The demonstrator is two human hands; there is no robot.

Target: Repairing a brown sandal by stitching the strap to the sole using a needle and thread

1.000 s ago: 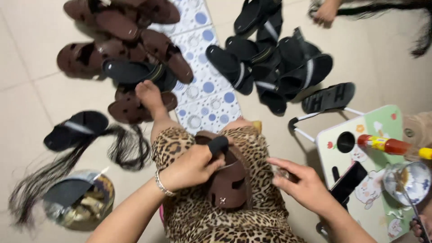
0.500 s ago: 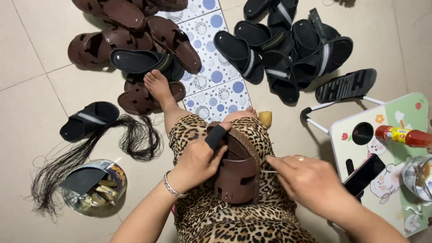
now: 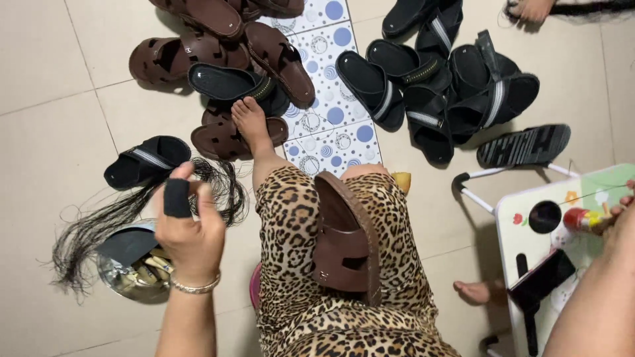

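A brown leather sandal [image 3: 344, 248] lies sole-side up on my lap, on the leopard-print trousers, and neither hand touches it. My left hand [image 3: 192, 235] is lifted off to the left of my knee, above a round tin. It wears a black finger guard [image 3: 176, 197] and its fingers are loosely apart around nothing. My right hand [image 3: 620, 206] reaches to the far right over a small white table [image 3: 522, 205]. Its fingertips meet the end of a red tube with a yellow tip [image 3: 585, 218]. The frame edge cuts off most of that hand.
Brown sandals [image 3: 218, 39] are piled at the top left and black ones [image 3: 456, 86] at the top right, around a dotted mat [image 3: 331, 125]. A bundle of black thread [image 3: 119, 221] and the tin [image 3: 129, 268] lie at left. A dark phone [image 3: 542, 281] rests on the table. Another person's foot [image 3: 529, 9] shows at the top.
Both hands have left the sandal. My left hand rose to the left and my right arm swung out to the table. The sandal stays on my lap.
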